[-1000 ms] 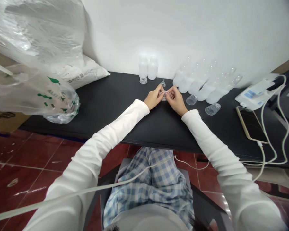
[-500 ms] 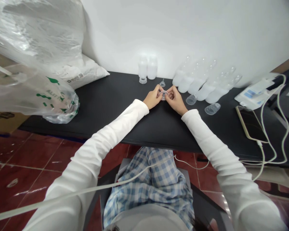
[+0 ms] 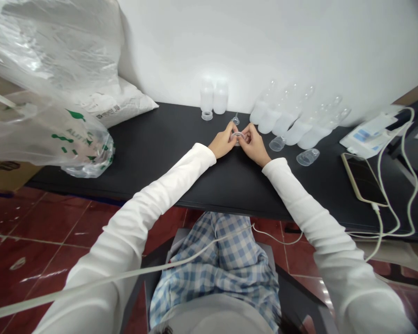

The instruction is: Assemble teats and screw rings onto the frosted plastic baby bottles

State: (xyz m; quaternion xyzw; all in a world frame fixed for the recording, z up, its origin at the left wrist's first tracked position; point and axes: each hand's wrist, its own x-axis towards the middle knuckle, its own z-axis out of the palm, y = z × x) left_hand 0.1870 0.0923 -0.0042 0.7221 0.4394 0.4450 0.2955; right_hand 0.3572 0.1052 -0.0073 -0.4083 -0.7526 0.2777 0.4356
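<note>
A clear bottle collar ring (image 3: 237,134) is pinched between both hands just above the black tabletop. My left hand (image 3: 223,142) grips its left side, and my right hand (image 3: 255,146) has its thumb and fingers on the right side. The fingers partly hide the ring. Just beyond them a clear bottle nipple (image 3: 236,120) stands tip up. Two whitish bottles (image 3: 220,97) are against the wall, with another clear collar ring (image 3: 206,116) in front of the left one. To the right are several bottles with nipples (image 3: 285,132) and two clear caps (image 3: 277,144).
A phone (image 3: 364,180) with a charging cable (image 3: 381,232) lies on the right of the black table (image 3: 153,153), near a white-and-blue packet (image 3: 367,135). Plastic bags (image 3: 83,144) and a white sack (image 3: 125,104) crowd the left. A pale cord (image 3: 142,270) crosses my lap.
Both hands stay in the same place around the collar ring. Its tilt and the finger positions have shifted only slightly. The other things look unmoved.
</note>
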